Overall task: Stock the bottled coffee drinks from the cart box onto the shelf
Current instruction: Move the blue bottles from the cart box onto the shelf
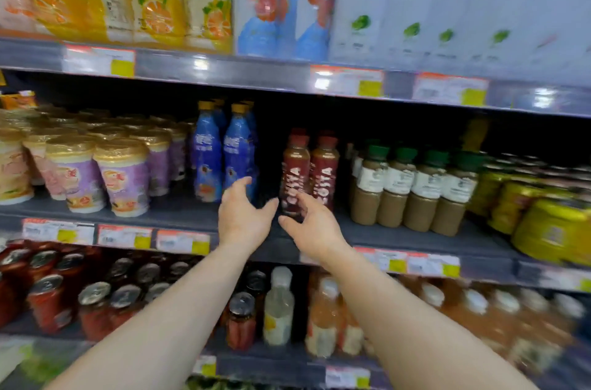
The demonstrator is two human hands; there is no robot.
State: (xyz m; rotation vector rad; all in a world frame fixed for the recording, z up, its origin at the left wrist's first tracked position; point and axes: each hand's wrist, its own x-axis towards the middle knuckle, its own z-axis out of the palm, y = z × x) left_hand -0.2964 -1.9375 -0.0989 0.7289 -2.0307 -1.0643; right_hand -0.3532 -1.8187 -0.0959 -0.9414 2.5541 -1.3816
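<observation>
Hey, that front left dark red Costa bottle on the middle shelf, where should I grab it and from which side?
Probably round the labelled body of the left Costa bottle, coming from the front. It stands upright at the shelf front, with a second Costa bottle close on its right and open space on its left. The right hand is nearest.

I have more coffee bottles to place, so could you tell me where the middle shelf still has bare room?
Bare shelf shows between the blue bottles and the red Costa coffee bottles, where the left hand reaches. A bare front strip runs along the shelf edge before the green-capped bottles. The purple cups and yellow jars are packed tight.
</observation>
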